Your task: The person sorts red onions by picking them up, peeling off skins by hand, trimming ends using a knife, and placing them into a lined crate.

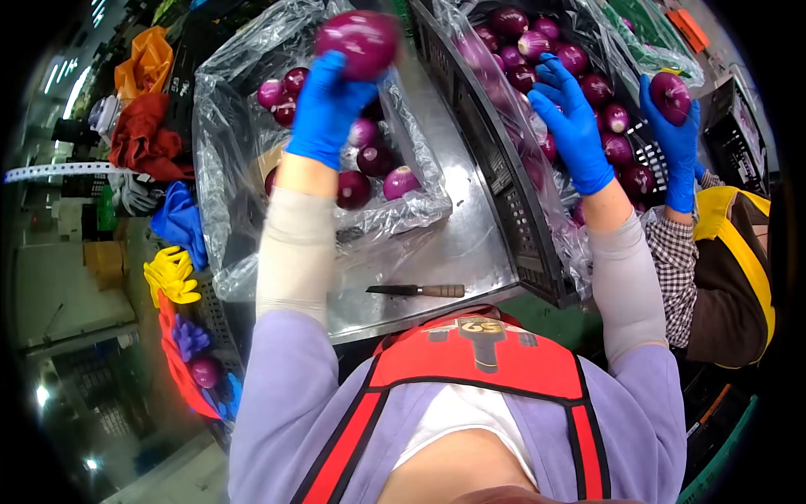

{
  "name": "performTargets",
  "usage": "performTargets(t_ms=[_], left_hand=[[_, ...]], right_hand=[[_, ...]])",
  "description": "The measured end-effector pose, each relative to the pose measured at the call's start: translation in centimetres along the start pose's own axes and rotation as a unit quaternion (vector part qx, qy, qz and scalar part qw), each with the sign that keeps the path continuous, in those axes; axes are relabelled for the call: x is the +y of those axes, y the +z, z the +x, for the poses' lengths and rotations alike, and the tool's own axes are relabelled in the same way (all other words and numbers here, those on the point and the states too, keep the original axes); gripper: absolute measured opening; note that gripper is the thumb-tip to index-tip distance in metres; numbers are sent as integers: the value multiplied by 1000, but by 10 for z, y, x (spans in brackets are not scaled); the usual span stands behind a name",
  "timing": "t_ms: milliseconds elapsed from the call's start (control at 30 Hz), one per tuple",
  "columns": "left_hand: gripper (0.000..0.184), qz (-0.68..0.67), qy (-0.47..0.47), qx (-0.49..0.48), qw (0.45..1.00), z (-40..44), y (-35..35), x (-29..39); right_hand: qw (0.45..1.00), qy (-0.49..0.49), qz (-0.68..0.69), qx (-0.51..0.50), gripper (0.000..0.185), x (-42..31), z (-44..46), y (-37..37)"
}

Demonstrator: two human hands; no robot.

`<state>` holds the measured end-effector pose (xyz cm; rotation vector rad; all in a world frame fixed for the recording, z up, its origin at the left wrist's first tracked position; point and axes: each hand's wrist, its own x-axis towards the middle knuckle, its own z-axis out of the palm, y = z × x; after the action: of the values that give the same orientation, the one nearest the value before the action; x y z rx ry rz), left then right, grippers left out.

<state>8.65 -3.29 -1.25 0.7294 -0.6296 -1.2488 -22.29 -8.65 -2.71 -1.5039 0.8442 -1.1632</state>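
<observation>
My left hand, in a blue glove, is closed around a large peeled red onion, slightly blurred, above the left crate. Below it, several red onions lie in the clear plastic liner of that crate. My right hand, also gloved in blue, is over the right black crate, fingers apart and holding nothing. Many red onions fill this crate near its fingertips; whether they touch is unclear. A knife with a wooden handle rests on the metal table close to my body.
At the right, a co-worker's blue-gloved hand holds a red onion. On the left side hang yellow gloves, a blue glove, and red and orange cloths. A single onion sits at the lower left.
</observation>
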Motion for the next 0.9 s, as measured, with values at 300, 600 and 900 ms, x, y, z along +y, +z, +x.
performTargets(t_ms=[300, 600, 900], left_hand=[[87, 587, 40, 128, 798, -10, -164, 5], [90, 769, 41, 42, 637, -17, -126, -7], [101, 808, 25, 103, 579, -11, -147, -24]], right_hand=[[936, 133, -315, -87, 62, 10, 8, -27], [847, 131, -509, -84, 65, 78, 14, -61], [747, 260, -596, -138, 59, 74, -1, -32]])
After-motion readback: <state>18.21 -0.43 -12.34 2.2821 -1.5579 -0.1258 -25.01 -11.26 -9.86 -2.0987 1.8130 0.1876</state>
